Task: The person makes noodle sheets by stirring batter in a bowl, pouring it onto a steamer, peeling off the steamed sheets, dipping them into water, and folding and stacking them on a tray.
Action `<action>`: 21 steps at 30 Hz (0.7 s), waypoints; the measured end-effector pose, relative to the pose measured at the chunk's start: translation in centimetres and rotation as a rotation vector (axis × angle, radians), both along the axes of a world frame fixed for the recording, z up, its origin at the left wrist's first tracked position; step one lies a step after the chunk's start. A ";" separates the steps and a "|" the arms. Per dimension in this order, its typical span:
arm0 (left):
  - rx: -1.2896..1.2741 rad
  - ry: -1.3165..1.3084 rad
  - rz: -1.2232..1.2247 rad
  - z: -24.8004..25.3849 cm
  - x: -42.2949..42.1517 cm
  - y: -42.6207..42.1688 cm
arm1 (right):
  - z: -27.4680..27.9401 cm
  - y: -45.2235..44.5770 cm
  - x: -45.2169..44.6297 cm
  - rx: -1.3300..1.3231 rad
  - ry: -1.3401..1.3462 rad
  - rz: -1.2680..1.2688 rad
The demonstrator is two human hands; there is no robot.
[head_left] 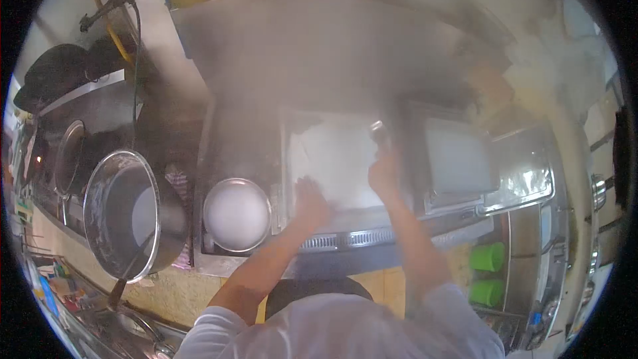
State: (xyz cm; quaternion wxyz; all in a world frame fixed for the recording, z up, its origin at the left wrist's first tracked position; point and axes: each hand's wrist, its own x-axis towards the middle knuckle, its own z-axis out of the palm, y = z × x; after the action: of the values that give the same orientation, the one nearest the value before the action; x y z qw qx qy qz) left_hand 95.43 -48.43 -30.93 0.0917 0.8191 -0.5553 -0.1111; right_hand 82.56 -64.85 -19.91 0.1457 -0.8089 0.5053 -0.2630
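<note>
Steam hazes the middle of the head view. A white sheet-like layer (pixel 332 153) covers a square tray or steamer surface in front of me. Near its close left corner, my left hand (pixel 311 201) lies with fingers stretched forward, seemingly touching the layer. At its right side, my right hand (pixel 385 173) is closed around a short, shiny metal tool (pixel 378 131), whose head points away from me; its exact kind is blurred. To the left of my left hand stands a round metal pan (pixel 237 215) with a smooth white surface inside.
A deep metal pot (pixel 123 213) holding white liquid, with a long handle leaning out, stands far left. Right of the steamer are a white-covered tray (pixel 460 156) and a shiny metal tray (pixel 522 173). Two green containers (pixel 486 257) sit on a lower shelf.
</note>
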 end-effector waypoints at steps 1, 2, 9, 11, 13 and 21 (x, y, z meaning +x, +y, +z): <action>0.050 -0.012 -0.010 -0.2 0.1 -1.1 | -0.3 0.8 -1.1 0.024 -0.065 0.016; 0.099 -0.024 -0.020 -0.2 0.8 -2.4 | -0.8 1.5 -2.2 0.048 -0.129 0.033; 0.113 -0.129 0.120 -1.8 5.2 -11.5 | -7.5 4.9 -9.3 0.130 -0.203 0.033; 0.097 -0.120 0.091 -2.1 6.9 -12.7 | -9.7 5.1 -11.2 0.093 -0.166 0.073; 0.074 -0.090 0.142 -1.6 7.3 -13.8 | -10.4 5.4 -12.6 -0.015 -0.083 0.089; -0.078 0.140 0.318 1.5 1.6 -18.2 | -2.8 6.8 -15.7 0.370 -0.232 -0.021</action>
State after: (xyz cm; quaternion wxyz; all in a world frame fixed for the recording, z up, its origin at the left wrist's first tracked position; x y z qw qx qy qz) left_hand 97.03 -66.65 -29.46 0.1781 0.8826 -0.4151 -0.1304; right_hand 66.88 -58.07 -22.67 0.3463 -0.7273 0.5332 -0.2586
